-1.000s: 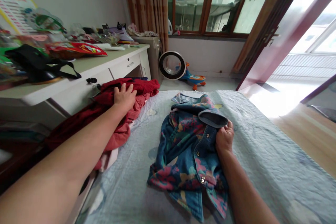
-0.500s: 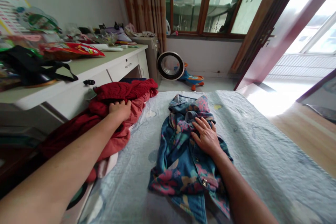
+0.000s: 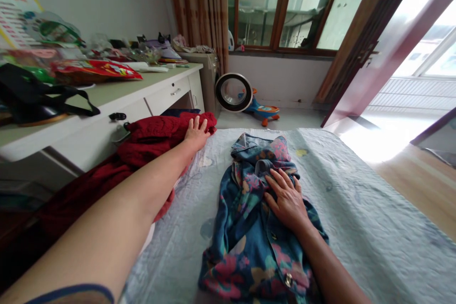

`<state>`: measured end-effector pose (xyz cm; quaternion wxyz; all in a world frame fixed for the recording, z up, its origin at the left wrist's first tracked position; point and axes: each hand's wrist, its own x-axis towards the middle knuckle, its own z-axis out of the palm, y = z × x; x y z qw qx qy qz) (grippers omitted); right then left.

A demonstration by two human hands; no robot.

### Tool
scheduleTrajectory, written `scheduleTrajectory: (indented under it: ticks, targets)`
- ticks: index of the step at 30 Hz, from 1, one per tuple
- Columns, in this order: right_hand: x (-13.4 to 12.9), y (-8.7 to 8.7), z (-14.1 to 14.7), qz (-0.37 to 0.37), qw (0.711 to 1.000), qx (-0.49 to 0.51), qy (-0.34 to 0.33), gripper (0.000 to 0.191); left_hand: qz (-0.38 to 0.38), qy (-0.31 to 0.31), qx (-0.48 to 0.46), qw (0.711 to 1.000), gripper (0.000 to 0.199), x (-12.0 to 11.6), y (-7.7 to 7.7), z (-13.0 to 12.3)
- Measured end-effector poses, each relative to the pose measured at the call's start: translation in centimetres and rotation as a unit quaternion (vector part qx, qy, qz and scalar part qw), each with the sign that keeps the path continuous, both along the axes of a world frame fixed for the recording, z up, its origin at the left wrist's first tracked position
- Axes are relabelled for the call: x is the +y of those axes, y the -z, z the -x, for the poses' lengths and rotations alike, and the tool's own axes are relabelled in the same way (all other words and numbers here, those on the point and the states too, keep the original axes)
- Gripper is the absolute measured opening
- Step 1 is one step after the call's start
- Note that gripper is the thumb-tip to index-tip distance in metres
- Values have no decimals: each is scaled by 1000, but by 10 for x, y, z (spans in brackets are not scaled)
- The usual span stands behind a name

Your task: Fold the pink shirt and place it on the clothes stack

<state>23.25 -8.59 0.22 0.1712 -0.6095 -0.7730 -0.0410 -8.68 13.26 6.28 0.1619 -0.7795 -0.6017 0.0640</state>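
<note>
Fingers point(image 3: 278, 181) on both hands are loosely spread over the pale bedcover point(image 3: 356, 209) that fills the lower right: the left hand point(image 3: 197, 137) rests on the red cloth point(image 3: 153, 135) at left, whether pinching it I cannot tell, and the right hand point(image 3: 290, 204) lies on the blue floral garment point(image 3: 242, 251) at lower centre, gripping nothing visible. A sideways drag could ruck the bedcover, a tug could spill the red cloth leftward, and uneven pressing could crease the sleeve opening point(image 3: 262, 167).
</note>
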Motion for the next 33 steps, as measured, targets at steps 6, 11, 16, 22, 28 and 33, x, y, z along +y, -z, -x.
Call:
scheduleTrajectory:
  ticks: [6, 11, 16, 22, 28, 33]
  targets:
    - [0, 0, 0, -4, 1000, -1, 6, 46, 5, -101, -94, 991, 51, 33, -13, 22]
    - [0, 1, 0, -7, 1000, -3, 7, 46, -100, -192, -150, 965, 68, 42, -29, 60]
    - [1, 3, -1, -8, 1000, 4, 10, 46, 52, -309, -158, 937, 77, 30, -8, 98]
    - [1, 3, -1, -4, 1000, 22, 8, 47, 59, -306, -159, 937, 82, 14, -11, 89]
    - [0, 1, -1, -1, 999, 41, 9, 46, -7, -239, -98, 966, 66, -36, -25, 39]
    - [-2, -2, 0, 1, 999, 52, 11, 45, 47, 57, -104, 992, 51, -125, -21, -24]
